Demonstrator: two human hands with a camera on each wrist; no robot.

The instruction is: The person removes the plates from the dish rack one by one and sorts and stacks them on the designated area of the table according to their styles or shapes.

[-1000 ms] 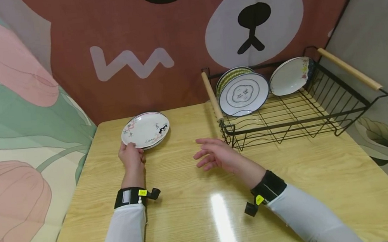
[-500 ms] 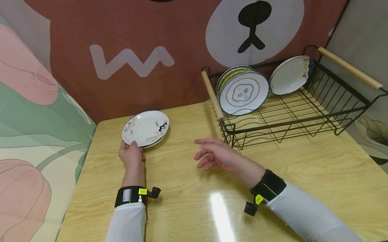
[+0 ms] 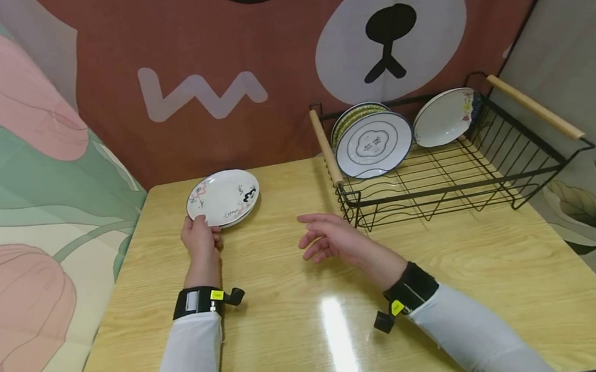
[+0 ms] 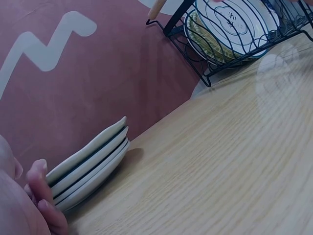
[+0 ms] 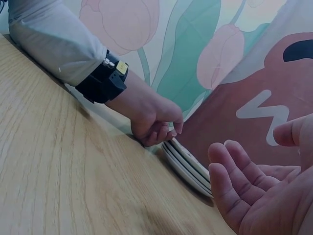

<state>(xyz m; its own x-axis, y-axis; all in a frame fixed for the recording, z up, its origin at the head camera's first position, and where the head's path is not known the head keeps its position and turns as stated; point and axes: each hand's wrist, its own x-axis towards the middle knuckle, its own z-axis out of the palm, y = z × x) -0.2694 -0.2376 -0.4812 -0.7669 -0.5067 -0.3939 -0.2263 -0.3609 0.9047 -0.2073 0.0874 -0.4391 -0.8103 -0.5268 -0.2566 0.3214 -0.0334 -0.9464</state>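
Observation:
A small stack of white plates point(image 3: 224, 198) with pink and black drawings lies at the table's back left. My left hand point(image 3: 200, 237) pinches the near-left rim of the top plate, thumb above and fingers below. Seen from the left wrist, the stacked plates point(image 4: 93, 159) show their rims one over another, with the fingers at their near edge. My right hand point(image 3: 332, 236) hovers over the table in front of the rack, holding nothing. Its fingers are loosely bent in the right wrist view, where the plates point(image 5: 188, 171) are partly hidden behind them.
A black wire dish rack point(image 3: 439, 193) with wooden handles stands at the back right. Inside it lean a blue-rimmed plate point(image 3: 375, 144), green-patterned plates point(image 3: 358, 113) behind it, and a white floral dish point(image 3: 445, 118). Printed cloth point(image 3: 207, 141) hangs behind the wooden table point(image 3: 277, 308).
My left thumb shifts slightly on the top plate's rim, and the dark gap under that plate has narrowed since half a second ago. The right hand stays about where it was.

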